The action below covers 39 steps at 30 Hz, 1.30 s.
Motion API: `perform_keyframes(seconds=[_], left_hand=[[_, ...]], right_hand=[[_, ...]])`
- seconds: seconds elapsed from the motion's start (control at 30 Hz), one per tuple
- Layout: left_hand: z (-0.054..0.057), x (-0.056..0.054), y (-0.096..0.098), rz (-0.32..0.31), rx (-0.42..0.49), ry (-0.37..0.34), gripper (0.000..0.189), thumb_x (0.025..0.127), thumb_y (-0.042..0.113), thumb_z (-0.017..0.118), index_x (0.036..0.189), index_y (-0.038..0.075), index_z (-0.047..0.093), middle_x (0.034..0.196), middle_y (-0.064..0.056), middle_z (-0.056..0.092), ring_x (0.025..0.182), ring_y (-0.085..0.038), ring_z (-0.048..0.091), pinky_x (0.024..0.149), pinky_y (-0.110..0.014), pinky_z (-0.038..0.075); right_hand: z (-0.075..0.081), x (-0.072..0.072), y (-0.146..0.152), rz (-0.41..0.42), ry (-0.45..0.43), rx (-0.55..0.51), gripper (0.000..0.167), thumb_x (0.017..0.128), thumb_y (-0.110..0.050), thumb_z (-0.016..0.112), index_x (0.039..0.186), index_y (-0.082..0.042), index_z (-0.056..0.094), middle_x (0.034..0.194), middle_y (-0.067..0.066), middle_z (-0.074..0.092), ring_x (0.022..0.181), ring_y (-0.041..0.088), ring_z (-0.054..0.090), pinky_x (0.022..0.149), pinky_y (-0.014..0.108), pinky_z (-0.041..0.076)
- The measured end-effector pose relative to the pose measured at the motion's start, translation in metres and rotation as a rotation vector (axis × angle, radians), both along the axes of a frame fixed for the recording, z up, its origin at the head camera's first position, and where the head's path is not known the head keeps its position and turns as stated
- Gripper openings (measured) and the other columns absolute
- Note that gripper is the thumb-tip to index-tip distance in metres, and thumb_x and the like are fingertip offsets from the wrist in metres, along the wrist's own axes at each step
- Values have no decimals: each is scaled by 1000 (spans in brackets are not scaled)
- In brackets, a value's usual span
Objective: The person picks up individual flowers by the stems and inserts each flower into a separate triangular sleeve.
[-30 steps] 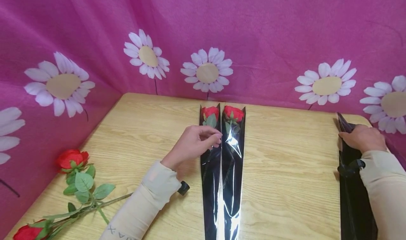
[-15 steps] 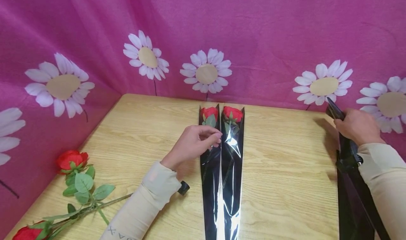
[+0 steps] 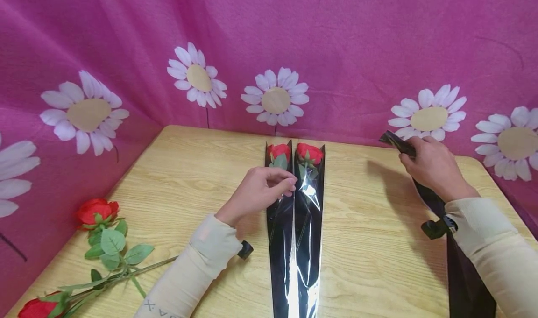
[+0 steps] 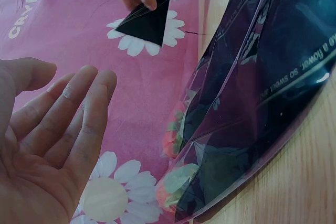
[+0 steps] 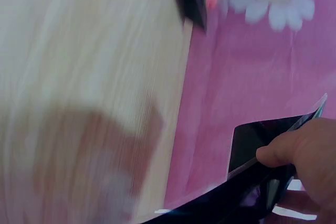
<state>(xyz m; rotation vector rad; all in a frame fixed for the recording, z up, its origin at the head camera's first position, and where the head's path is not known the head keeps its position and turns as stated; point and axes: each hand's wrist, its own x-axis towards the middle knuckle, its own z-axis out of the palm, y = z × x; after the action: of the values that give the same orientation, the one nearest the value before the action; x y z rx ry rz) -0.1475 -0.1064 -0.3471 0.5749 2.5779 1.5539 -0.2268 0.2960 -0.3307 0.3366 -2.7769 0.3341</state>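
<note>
Two red roses in black-and-clear flower sleeves, the left one (image 3: 279, 248) and the right one (image 3: 308, 243), lie side by side at the table's middle. Over them hovers my left hand (image 3: 262, 189), its fingers loosely bent and holding nothing; the left wrist view shows its bare palm (image 4: 42, 177). At the right, my right hand (image 3: 437, 166) pinches the top end of a black flower sleeve (image 3: 397, 143) between thumb and fingers, lifted off the table. In the right wrist view the thumb (image 5: 278, 150) presses on the sleeve's folded edge. My forearm hides part of its length.
Loose red roses (image 3: 96, 213) with green leaves and stems lie at the table's left. More black sleeve material (image 3: 466, 280) lies at the right front, partly under my right forearm. A pink curtain (image 3: 344, 52) with daisies borders the wooden table (image 3: 370, 243).
My right hand has lifted the black sleeve's top end from the right side and carried it left toward the middle. The left hand has stayed almost still over the wrapped roses.
</note>
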Motion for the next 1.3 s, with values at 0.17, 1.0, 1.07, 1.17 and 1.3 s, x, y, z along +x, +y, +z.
perform_keyframes(seconds=[0.17,1.0,1.07,1.17,1.3], left_hand=[[0,0,0,-6,1,-9,23,100,27,69,117,13,77,102,-2,79,93,-22,78,81,-27,62],[-4,-3,5,-94,204,-102,47,110,40,46,120,3,73,111,-14,79,90,-21,79,80,-32,65],[-4,-4,4,-94,242,-98,51,111,42,44,121,1,73,113,-18,78,89,-20,79,78,-33,65],[-4,-4,3,-56,255,-82,53,110,43,43,114,1,75,106,-20,78,81,-18,78,76,-32,65],[-2,-3,2,5,236,-75,53,109,45,46,101,2,76,96,-15,77,76,-14,74,77,-31,65]], right_hand=[[-4,17,-36,119,70,-30,21,90,-14,70,106,0,65,95,25,67,88,42,64,71,60,48],[2,100,-156,440,140,-117,35,84,-13,84,117,-8,71,113,12,70,105,32,64,93,52,56],[1,103,-162,468,180,-107,37,82,-13,87,115,-7,72,111,12,70,104,32,64,91,51,57],[-1,106,-169,489,204,-104,37,79,-16,90,111,-8,73,111,13,70,105,33,64,92,52,56],[-1,110,-175,489,194,-103,39,75,-20,94,108,-10,74,116,13,70,110,32,62,95,52,56]])
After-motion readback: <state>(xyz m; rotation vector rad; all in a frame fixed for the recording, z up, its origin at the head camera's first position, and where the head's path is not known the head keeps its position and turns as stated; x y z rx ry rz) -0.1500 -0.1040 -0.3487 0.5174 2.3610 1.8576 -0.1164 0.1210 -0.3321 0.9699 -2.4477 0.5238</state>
